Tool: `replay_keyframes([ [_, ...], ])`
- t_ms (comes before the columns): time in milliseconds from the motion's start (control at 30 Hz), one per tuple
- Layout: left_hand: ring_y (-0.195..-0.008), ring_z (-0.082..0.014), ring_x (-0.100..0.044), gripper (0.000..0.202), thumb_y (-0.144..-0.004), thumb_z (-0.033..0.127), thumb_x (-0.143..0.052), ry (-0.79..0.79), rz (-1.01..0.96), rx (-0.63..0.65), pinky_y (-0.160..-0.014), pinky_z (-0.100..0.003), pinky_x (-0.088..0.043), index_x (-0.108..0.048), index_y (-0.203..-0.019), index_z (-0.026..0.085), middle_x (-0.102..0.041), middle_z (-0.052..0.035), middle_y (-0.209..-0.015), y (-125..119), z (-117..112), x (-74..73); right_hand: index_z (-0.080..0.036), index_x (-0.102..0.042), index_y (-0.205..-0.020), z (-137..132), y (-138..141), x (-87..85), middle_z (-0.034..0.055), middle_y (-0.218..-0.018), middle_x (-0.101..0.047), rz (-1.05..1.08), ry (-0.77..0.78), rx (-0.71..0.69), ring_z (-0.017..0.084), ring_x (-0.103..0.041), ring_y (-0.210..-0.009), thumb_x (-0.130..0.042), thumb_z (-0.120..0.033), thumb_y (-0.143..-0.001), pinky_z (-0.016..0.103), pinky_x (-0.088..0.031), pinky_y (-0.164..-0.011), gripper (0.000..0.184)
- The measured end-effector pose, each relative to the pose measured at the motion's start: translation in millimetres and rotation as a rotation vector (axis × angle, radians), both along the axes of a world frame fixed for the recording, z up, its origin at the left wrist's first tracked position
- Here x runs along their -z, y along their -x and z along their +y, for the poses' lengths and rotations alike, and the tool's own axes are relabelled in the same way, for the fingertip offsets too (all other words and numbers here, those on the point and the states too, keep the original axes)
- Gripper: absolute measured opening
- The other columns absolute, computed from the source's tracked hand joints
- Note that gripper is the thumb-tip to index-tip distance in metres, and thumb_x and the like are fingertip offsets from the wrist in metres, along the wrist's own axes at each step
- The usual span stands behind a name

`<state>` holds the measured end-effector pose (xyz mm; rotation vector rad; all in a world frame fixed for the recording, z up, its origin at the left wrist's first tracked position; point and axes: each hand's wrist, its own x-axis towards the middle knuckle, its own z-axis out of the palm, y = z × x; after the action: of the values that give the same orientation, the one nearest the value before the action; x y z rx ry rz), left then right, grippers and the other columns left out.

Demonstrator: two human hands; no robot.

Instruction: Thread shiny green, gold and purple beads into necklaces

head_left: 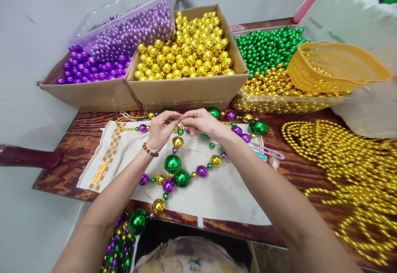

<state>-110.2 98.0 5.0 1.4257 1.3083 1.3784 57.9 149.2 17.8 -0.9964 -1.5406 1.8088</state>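
My left hand (161,130), with a brown bead bracelet at its wrist, pinches thin string at the top of a bead strand. My right hand (201,120) meets it fingertip to fingertip, also pinching the string; the exact grip is partly hidden. Below the fingers hangs the bead strand (178,142) of green, gold and purple balls. It runs down to a cluster with two large green balls (172,163), then past the table's front edge to another green ball (137,221). More of the beads curve behind my hands. All this lies over a white cloth (242,204).
Cardboard boxes of purple balls (96,69) and gold balls (186,53) stand behind. On the right are a tub of green beads (266,47) and gold beads, a yellow basket (338,68), and heaped gold bead strings (350,161). A pink hook tool (271,152) lies near my right forearm.
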Motion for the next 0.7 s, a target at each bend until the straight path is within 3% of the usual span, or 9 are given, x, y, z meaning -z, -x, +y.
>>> replay_keyframes([
  [133, -0.082, -0.0162, -0.063, 0.016, -0.077, 0.015, -0.075, -0.110, 0.041, -0.116, -0.080, -0.027, -0.048, -0.080, -0.089, 0.024, -0.073, -0.0030, -0.089, -9.1, -2.3, 6.1, -0.015, -0.071, -0.074, 4.5, 0.4, 0.4, -0.0010, -0.050, -0.060, -0.032, 0.055, 0.015, 0.009, -0.050, -0.038, -0.070, -0.023, -0.072, 0.020, -0.021, -0.036, 0.008],
  [267, -0.081, -0.0155, -0.062, 0.014, -0.081, 0.017, -0.073, -0.187, 0.073, -0.158, -0.080, -0.027, -0.048, -0.080, -0.090, 0.025, -0.073, -0.0026, -0.090, -14.0, -1.4, 9.1, -0.017, -0.068, -0.071, 4.8, 4.7, 0.1, -0.0022, -0.052, -0.058, -0.077, -0.013, 0.052, 0.010, -0.051, -0.040, -0.067, -0.025, -0.072, 0.021, -0.028, -0.040, 0.008],
  [433, -0.088, -0.0157, -0.062, 0.011, -0.081, 0.020, -0.074, -0.126, -0.040, -0.180, -0.085, -0.027, -0.049, -0.079, -0.090, 0.025, -0.072, -0.0015, -0.090, -10.9, 1.4, 13.3, -0.021, -0.068, -0.074, 0.5, -11.9, -2.5, 0.0034, -0.074, -0.069, -0.536, -0.567, 0.262, 0.022, -0.065, -0.070, -0.059, -0.023, -0.077, 0.029, -0.042, -0.059, 0.010],
  [500, -0.087, -0.0154, -0.063, 0.011, -0.080, 0.021, -0.075, -0.101, -0.075, -0.196, -0.083, -0.026, -0.049, -0.080, -0.089, 0.024, -0.072, -0.0014, -0.089, -7.4, 2.6, 13.8, -0.021, -0.066, -0.071, -1.4, -28.5, -2.4, 0.0062, -0.083, -0.071, -0.639, -0.679, 0.390, 0.026, -0.066, -0.081, -0.059, -0.022, -0.076, 0.033, -0.044, -0.065, 0.008],
  [567, -0.084, -0.0150, -0.063, 0.012, -0.078, 0.020, -0.077, -0.091, -0.082, -0.199, -0.080, -0.026, -0.049, -0.080, -0.089, 0.024, -0.072, -0.0014, -0.087, -4.0, 3.5, 13.7, -0.022, -0.063, -0.072, -4.0, -44.3, -1.9, 0.0070, -0.084, -0.071, -0.479, -0.601, 0.466, 0.026, -0.066, -0.082, -0.058, -0.022, -0.076, 0.035, -0.047, -0.068, 0.007],
  [700, -0.080, -0.0147, -0.064, 0.012, -0.080, 0.022, -0.076, -0.085, -0.013, -0.119, -0.077, -0.027, -0.048, -0.081, -0.091, 0.025, -0.072, -0.0017, -0.084, -1.1, 3.9, 13.2, -0.024, -0.050, -0.078, -12.1, -54.4, -4.8, 0.0049, -0.100, -0.072, 0.099, -0.307, 0.475, 0.022, -0.069, -0.095, -0.057, -0.027, -0.081, 0.036, -0.054, -0.076, 0.008],
])
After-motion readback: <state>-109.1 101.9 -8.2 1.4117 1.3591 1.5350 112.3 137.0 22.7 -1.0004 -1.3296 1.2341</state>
